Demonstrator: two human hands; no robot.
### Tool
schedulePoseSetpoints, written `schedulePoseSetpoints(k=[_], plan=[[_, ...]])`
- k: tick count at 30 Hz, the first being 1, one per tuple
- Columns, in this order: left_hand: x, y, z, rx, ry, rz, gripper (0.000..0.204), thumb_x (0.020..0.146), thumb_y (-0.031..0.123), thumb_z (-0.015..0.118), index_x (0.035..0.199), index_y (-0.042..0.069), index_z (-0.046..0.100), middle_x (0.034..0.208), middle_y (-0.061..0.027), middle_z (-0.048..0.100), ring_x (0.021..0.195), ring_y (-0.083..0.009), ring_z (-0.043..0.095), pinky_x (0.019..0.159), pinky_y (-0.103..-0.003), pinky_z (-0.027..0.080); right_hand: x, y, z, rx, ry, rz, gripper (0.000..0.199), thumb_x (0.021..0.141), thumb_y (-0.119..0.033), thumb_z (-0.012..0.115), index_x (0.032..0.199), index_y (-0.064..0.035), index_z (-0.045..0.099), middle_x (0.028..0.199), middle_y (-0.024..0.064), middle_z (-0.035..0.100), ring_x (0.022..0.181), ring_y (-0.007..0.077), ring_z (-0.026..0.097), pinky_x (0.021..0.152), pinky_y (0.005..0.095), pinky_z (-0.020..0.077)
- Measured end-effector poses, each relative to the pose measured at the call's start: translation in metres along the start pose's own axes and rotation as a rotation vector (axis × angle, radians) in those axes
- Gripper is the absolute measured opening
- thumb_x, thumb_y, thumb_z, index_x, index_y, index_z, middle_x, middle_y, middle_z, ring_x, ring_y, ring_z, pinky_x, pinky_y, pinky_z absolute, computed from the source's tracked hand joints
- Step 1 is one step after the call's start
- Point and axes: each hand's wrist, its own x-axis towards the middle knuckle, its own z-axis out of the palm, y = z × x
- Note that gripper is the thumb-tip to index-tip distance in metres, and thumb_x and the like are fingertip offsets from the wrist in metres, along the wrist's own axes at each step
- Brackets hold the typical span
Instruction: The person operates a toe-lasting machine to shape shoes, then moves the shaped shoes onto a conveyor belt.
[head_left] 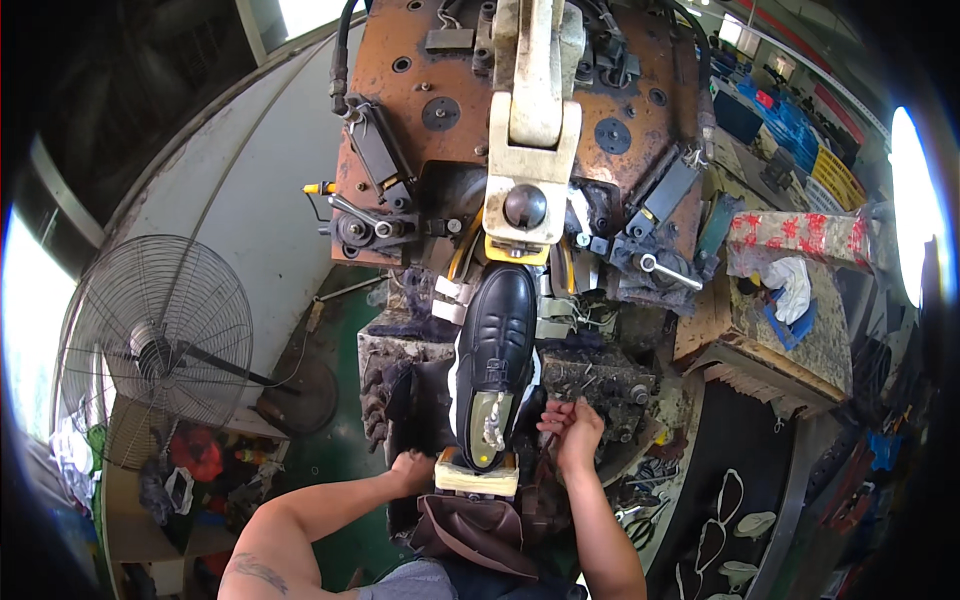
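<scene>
A black shoe (498, 325) with white edging along its sides sits in the machine, toe pointing away from me under a pale metal press arm (530, 165). Its opening shows a greenish insert, probably a last, with a shiny fitting. The heel end rests against a cream-coloured pad (477, 480). Left of the heel is my left hand (412, 472), bent toward the machine's side; its fingers are mostly hidden. On the other side, my right hand (575, 432) hovers beside a dark metal block with fittings (600, 385). Its fingers are loosely curled and apart, with nothing visible in them.
A rust-brown machine plate (390, 75) carries levers and clamps. At the left stands a wire-cage fan (160, 350). On the right are a worn wooden box (780, 340), scissors (645, 525) and a dark belt (740, 450) bearing white shoe parts. Brown cloth (470, 535) hangs before me.
</scene>
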Motion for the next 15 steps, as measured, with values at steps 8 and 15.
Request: schedulePoseSetpoints(k=[8,15], plan=[[-0.102,0.018,-0.071,-0.595,0.187,0.020,0.051,0.076,0.020,0.076,0.123,0.005,0.061,0.101,-0.0176,0.069,0.091,-0.0339,0.068,0.080,-0.040,0.054,-0.006,-0.010,0.004,-0.063,-0.117,-0.044,0.038,0.103,-0.024,0.043,0.084,0.0051,0.059,0.083,0.0177,0.067,0.063,0.0200,0.064,0.056,0.0333,0.0564],[-0.229,0.087,-0.252,-0.559,0.683,-0.217,0.041,0.065,0.021,0.084,0.095,0.000,0.066,0.081,-0.0099,0.070,0.075,-0.0144,0.067,0.070,-0.030,0.052,-0.049,-0.019,-0.002,-0.061,-0.250,-0.052,0.023,0.098,-0.015,0.054,0.086,0.0027,0.062,0.088,0.0148,0.069,0.067,0.0161,0.064,0.060,0.0278,0.0559]])
